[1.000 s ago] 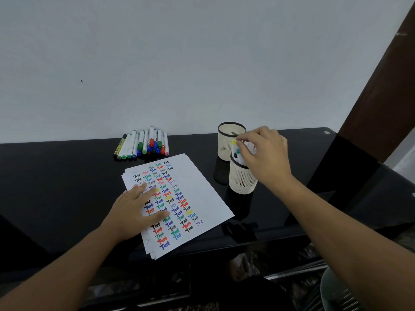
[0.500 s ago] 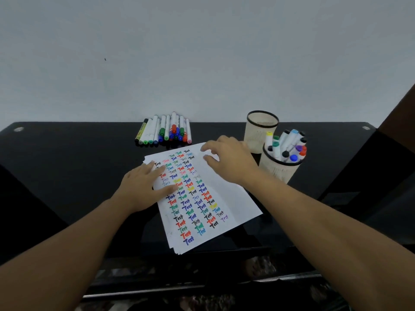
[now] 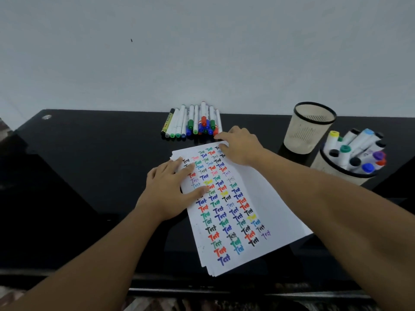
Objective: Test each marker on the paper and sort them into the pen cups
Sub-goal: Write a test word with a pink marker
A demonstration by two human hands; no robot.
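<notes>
A glossy black tabletop runs against a plain pale grey wall. On it, near the middle, lies a stack of white paper sheets, tilted so its long side runs from the far left to the near right, and covered in columns of the word "Test" written in black, red, blue, green, yellow and purple.

The left hand rests flat on the left edge of the stack, fingers straight and spread, holding nothing. The right hand lies over the far corner of the paper with its fingers stretched toward the row of loose markers; its fingertips are just at the near end of the rightmost markers, but whether they touch one cannot be told. It grips nothing that shows.

The loose markers, mostly white-barrelled with green, blue and red caps and one black-and-yellow one at the left end, lie side by side at the far edge of the tabletop, just beyond the paper.

To the right stand two cream mesh pen cups with black rims. The farther cup looks empty; the nearer cup, at the right edge, is packed with white markers with coloured caps. The right forearm crosses the paper's right side, well clear of both cups.
</notes>
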